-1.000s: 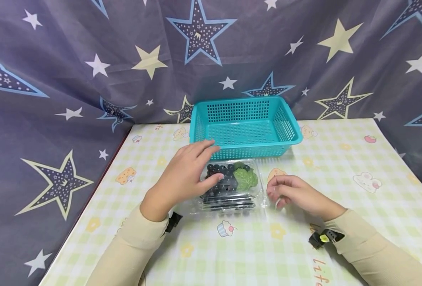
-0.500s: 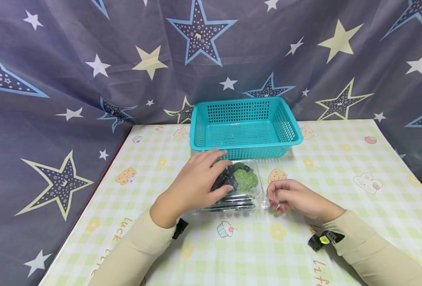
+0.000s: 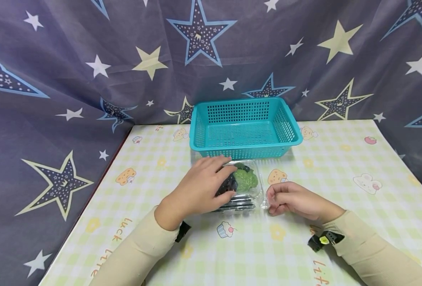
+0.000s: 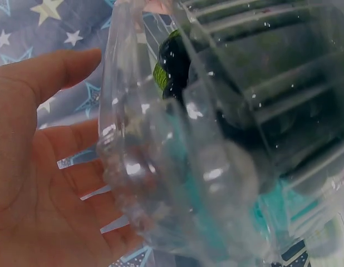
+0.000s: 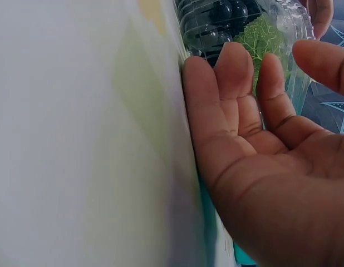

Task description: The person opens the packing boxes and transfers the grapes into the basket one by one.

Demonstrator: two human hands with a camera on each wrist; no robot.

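Observation:
A clear plastic clamshell box (image 3: 256, 194) lies on the table, holding dark round fruits (image 3: 229, 185) and a green leaf (image 3: 246, 180). My left hand (image 3: 201, 186) is over the left part of its lid, fingers relaxed. In the left wrist view, the thumb and fingers of the left hand (image 4: 49, 183) stand apart beside the ridged clear wall (image 4: 177, 178). My right hand (image 3: 298, 201) is on its side at the box's right edge. In the right wrist view its fingers (image 5: 236, 72) are loosely bent, with nothing seen between them.
A turquoise perforated basket (image 3: 244, 153) stands right behind the box, with nothing inside. A light checked cloth (image 3: 239, 254) with cartoon prints covers the table. Dark star-patterned fabric (image 3: 125, 31) hangs at the back and sides.
My left hand has moved right and a little toward me, covering more of the lid. My right hand has shifted slightly, its fingers bent a bit more. Box and basket stay put.

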